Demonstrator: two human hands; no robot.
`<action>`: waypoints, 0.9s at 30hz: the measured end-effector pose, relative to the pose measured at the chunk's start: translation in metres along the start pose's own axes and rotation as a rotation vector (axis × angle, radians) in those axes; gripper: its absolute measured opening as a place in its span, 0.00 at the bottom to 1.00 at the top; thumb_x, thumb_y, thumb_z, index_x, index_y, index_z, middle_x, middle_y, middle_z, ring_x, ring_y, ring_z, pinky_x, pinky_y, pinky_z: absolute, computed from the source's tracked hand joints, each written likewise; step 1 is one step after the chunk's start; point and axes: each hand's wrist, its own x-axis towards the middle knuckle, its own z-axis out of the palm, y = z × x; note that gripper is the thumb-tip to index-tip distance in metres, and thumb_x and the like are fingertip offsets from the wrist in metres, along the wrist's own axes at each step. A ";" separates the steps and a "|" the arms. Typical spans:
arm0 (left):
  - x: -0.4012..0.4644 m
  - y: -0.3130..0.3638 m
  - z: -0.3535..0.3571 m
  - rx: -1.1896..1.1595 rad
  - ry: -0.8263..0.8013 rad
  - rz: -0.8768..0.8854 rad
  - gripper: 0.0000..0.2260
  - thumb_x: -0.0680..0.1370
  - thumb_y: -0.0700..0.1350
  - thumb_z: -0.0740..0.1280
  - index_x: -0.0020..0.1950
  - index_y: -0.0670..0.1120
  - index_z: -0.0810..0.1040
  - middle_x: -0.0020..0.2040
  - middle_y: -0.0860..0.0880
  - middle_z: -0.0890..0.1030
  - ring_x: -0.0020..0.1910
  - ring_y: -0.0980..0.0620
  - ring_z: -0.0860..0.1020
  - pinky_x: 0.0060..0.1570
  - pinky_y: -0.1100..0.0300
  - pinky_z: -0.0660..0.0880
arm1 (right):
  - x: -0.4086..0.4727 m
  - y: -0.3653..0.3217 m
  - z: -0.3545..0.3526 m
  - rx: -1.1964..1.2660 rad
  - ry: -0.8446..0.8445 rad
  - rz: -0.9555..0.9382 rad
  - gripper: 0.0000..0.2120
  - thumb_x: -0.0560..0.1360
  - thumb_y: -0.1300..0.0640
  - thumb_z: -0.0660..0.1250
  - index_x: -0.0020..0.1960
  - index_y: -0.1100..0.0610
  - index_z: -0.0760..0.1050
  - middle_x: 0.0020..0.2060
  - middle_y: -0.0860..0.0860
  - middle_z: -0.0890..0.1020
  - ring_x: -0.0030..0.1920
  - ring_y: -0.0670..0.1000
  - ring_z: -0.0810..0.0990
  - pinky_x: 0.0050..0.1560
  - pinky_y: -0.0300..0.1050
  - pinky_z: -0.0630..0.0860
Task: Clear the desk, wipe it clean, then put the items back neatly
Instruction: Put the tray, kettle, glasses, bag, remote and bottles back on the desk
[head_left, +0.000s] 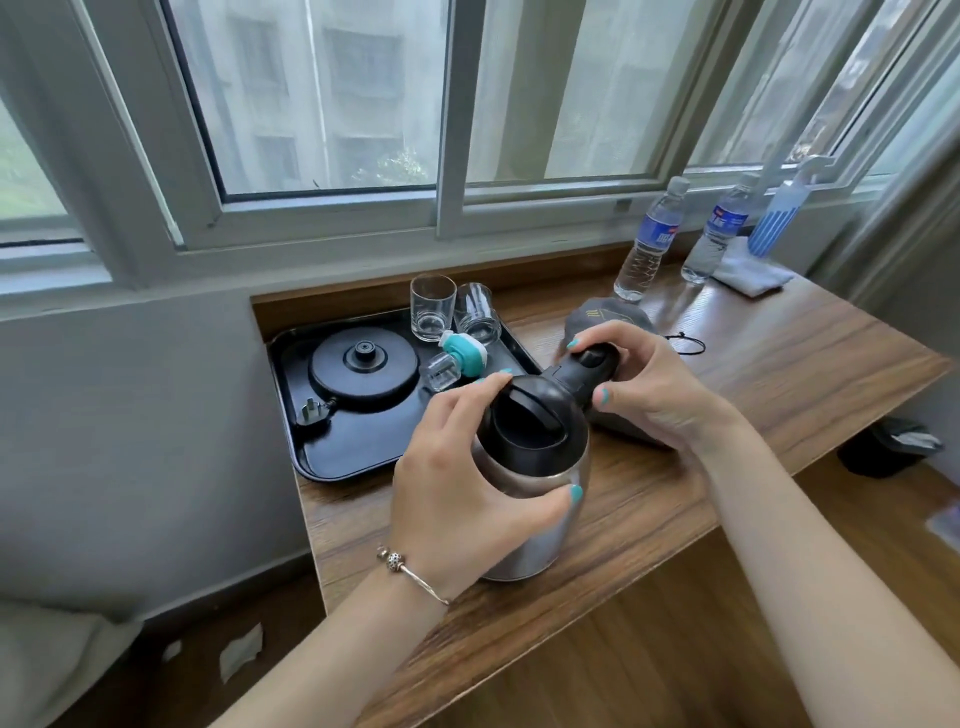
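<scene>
A steel electric kettle (540, 530) with a black lid stands on the wooden desk (779, 374), just right of a black tray (332, 462). My left hand (457, 493) wraps around the kettle's body. My right hand (654, 384) grips its black handle. On the tray lie the kettle's round black base (363, 369) with its plug (311, 413), two upright clear glasses (432, 306), and a teal and white small item (465, 353) beside a little clear cup. A grey pouch (608, 312) is partly hidden behind my right hand.
Two water bottles (649, 244) stand at the desk's back right, next to a spray bottle (784, 213) and a folded white cloth (748, 275). A window runs behind the desk. A dark bin (888, 447) sits on the floor at the right.
</scene>
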 end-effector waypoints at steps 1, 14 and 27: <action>0.003 0.004 -0.005 -0.001 0.014 0.011 0.38 0.57 0.58 0.78 0.66 0.57 0.72 0.57 0.60 0.75 0.57 0.60 0.75 0.53 0.63 0.75 | 0.002 -0.006 0.002 0.006 -0.006 -0.009 0.25 0.57 0.53 0.85 0.51 0.52 0.82 0.47 0.54 0.81 0.48 0.54 0.79 0.47 0.46 0.81; 0.094 -0.007 -0.108 -0.016 0.171 0.089 0.37 0.54 0.65 0.76 0.62 0.61 0.74 0.55 0.59 0.79 0.53 0.60 0.78 0.54 0.53 0.78 | 0.118 -0.091 0.059 -0.062 -0.150 -0.033 0.26 0.59 0.53 0.84 0.55 0.53 0.81 0.53 0.57 0.80 0.55 0.59 0.79 0.51 0.64 0.80; 0.165 -0.074 -0.123 0.091 0.258 -0.053 0.36 0.54 0.58 0.80 0.61 0.57 0.77 0.54 0.61 0.81 0.51 0.70 0.76 0.54 0.72 0.72 | 0.259 -0.036 0.056 -0.036 -0.330 0.061 0.24 0.62 0.56 0.82 0.56 0.53 0.81 0.54 0.58 0.79 0.51 0.57 0.80 0.52 0.79 0.72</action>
